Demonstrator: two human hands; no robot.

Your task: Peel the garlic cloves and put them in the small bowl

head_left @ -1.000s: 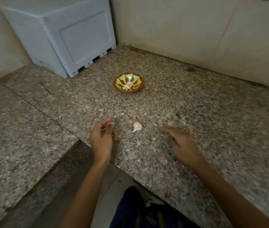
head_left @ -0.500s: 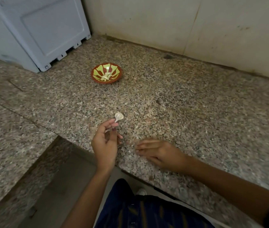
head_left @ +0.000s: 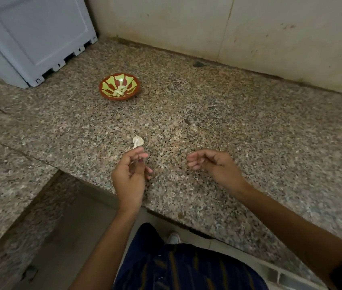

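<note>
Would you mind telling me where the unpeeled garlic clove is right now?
In the head view, the pale unpeeled garlic clove sits left of centre, pinched by its tail in the left hand, nearer than the small red-and-green bowl.

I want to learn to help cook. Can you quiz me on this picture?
1. True or false: the bowl already holds peeled cloves.
2. Which hand pinches the garlic by its tail: A left, B right?
3. Fill in: the bowl stands on the ___.

Key: 1 true; 2 A; 3 counter.
</note>
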